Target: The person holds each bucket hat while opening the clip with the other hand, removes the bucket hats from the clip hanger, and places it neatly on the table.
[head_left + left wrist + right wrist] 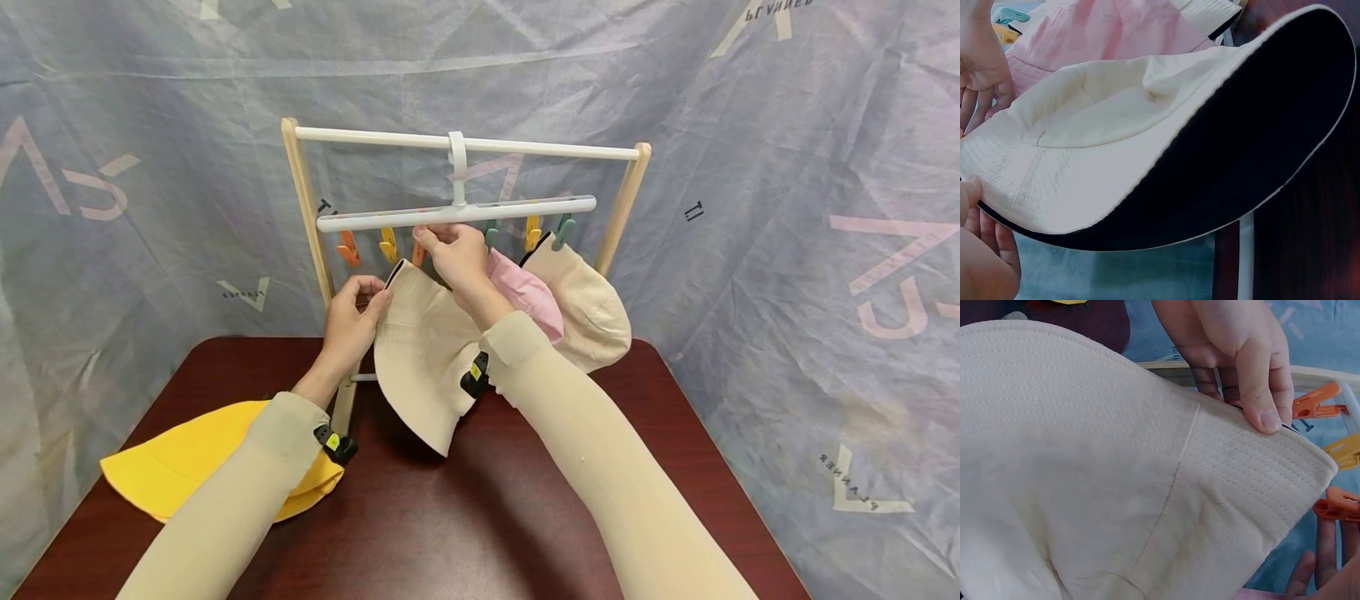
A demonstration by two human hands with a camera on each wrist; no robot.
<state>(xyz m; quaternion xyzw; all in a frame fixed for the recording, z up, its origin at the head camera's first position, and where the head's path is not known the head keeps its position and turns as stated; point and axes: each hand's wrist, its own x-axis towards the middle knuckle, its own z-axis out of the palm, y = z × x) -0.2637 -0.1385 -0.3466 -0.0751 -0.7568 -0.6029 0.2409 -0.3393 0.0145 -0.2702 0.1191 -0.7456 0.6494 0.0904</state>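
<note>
A cream bucket hat (423, 342) with a black underside (1260, 131) hangs tilted below the hanger. My left hand (352, 321) pinches its brim edge between thumb (1257, 394) and fingers. My right hand (457, 258) is up at the hanger bar, thumb and forefinger pinching an orange clothespin (419, 253). In the right wrist view this orange clothespin (1338, 505) sits right at the brim's corner. Behind my right forearm hang a pink hat (528, 300) and another cream hat (588, 312), the latter below a green clothespin (562, 232).
The white hanger (390, 219) hooks over a wooden-sided rack's top rod (375, 136). More clothespins, such as an orange one (348, 248) and a yellow one (387, 245), dangle at its left. A yellow hat (187, 454) lies on the dark red table (450, 533), partly under my left forearm.
</note>
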